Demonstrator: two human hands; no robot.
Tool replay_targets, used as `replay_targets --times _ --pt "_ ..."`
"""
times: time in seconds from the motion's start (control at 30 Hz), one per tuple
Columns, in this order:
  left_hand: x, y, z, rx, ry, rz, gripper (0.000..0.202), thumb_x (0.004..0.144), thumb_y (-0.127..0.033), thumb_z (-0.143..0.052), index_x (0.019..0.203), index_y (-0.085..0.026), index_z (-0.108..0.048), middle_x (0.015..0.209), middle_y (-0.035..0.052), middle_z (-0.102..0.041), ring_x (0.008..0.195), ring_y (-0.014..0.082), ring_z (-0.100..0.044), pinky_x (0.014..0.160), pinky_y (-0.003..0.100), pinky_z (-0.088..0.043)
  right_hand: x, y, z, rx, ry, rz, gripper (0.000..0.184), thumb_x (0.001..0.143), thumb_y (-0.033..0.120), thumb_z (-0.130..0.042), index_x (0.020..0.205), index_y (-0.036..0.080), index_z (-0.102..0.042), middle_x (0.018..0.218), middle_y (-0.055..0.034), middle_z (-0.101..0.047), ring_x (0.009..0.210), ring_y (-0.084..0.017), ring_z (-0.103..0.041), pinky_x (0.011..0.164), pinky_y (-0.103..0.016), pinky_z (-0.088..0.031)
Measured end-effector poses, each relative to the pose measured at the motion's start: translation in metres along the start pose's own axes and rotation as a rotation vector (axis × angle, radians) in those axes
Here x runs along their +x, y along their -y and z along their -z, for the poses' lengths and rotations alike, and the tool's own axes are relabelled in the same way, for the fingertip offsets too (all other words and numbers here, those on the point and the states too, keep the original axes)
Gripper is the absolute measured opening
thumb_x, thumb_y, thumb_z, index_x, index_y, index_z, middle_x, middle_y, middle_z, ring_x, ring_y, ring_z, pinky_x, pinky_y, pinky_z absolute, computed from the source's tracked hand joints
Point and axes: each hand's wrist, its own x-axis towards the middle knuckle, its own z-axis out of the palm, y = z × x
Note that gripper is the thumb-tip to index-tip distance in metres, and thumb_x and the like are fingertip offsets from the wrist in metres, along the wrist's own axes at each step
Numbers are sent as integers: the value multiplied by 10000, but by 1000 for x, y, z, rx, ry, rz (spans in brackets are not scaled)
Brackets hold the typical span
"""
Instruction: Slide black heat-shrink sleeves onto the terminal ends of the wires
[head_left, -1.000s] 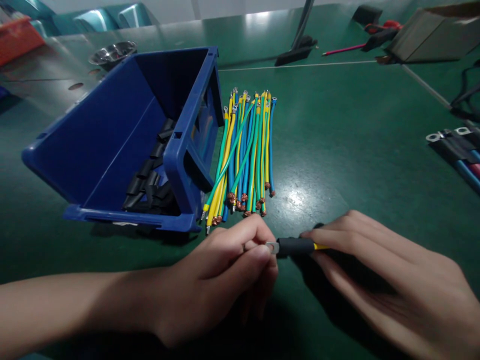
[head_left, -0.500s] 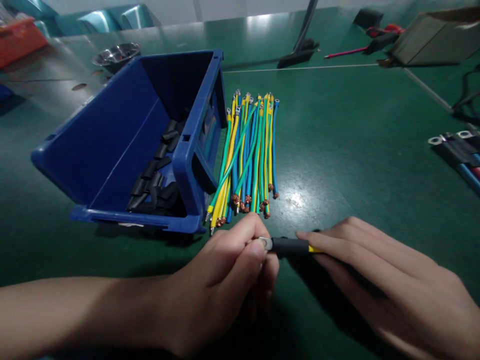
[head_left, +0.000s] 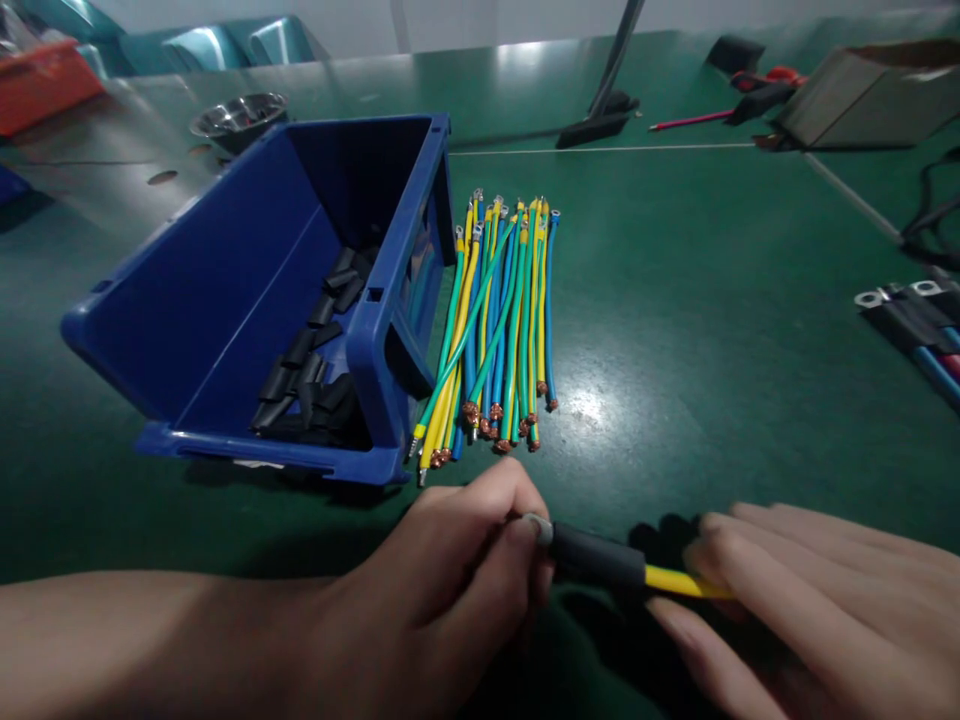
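Note:
My left hand (head_left: 465,580) pinches the metal ring lug (head_left: 538,528) of a yellow cable (head_left: 679,582) between thumb and forefinger. A black sleeve (head_left: 598,555) covers the cable just behind the lug. My right hand (head_left: 795,610) curls its fingers loosely over the cable farther right, with the thumb a little apart below it; the cable's far end is hidden there. Beyond my hands lies a bundle of yellow, green and blue cables (head_left: 499,330), some with lugs and some with frayed copper ends. Left of it, a blue bin (head_left: 217,340) holds black sleeves (head_left: 300,375).
Sleeved cables (head_left: 911,315) lie at the right edge of the green table (head_left: 697,330). A metal bowl (head_left: 240,115) stands behind the bin. Farther back are a black stand (head_left: 596,130), a pink rod (head_left: 694,120) and a cardboard box (head_left: 862,95). An orange crate (head_left: 45,85) sits far left.
My right hand has slid back from the sleeve's end to the right and down, exposing more yellow cable. The cable now tilts downward to the right. My left hand keeps the lug.

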Motion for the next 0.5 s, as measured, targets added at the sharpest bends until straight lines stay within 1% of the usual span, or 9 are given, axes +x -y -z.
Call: replay_targets --times 0.07,0.1,0.2,0.27,0.33,0.4,0.5 --pt "-1 -1 2 34 15 7 488 1060 -586 -213 961 -202 -499 833 34 -567 701 155 -540 652 297 -453 0 1 3 49 11 22 352 993 284 -484 644 237 -478 505 12 -493 452 -135 -415 485 -322 -306" --pt "-1 -1 2 37 15 4 474 1065 -570 -218 960 -203 -499 833 31 -562 704 153 -537 652 293 -450 -1 1 3 68 12 22 366 998 268 -463 633 237 -476 504 9 -505 449 -135 -419 481 -320 -311" --pt "1 -2 -1 -27 -37 10 452 1059 -573 -270 902 -205 -478 771 11 -531 665 147 -498 625 289 -426 -1 -1 1 84 4 7 366 1008 204 -394 659 232 -499 592 -8 -601 474 -130 -473 500 -316 -337" --pt "3 -3 -5 -134 -105 37 438 1049 -589 -306 884 -213 -458 731 -8 -510 634 139 -472 594 279 -406 -1 -4 -3 29 3 -39 316 1015 192 -386 749 223 -554 658 -8 -633 523 -131 -528 535 -309 -362" --pt "4 -2 -8 -216 -148 74 440 1037 -616 -332 893 -218 -454 728 -18 -509 630 133 -471 598 271 -400 0 -7 -7 -52 6 -83 273 1034 240 -393 840 214 -583 684 -1 -632 563 -134 -556 571 -304 -379" --pt "4 -2 -10 -247 -142 93 490 1002 -685 -345 905 -219 -464 733 -18 -507 638 136 -467 619 277 -395 0 -10 -10 -96 -6 -104 264 1051 283 -388 894 213 -588 699 6 -626 584 -133 -562 605 -301 -387" --pt "2 -1 -10 -310 -117 96 544 945 -766 -364 952 -232 -471 750 -19 -494 640 142 -431 612 282 -369 -3 -14 -10 -91 -15 -109 188 1037 241 -430 1004 210 -613 729 8 -623 634 -141 -570 658 -304 -389"
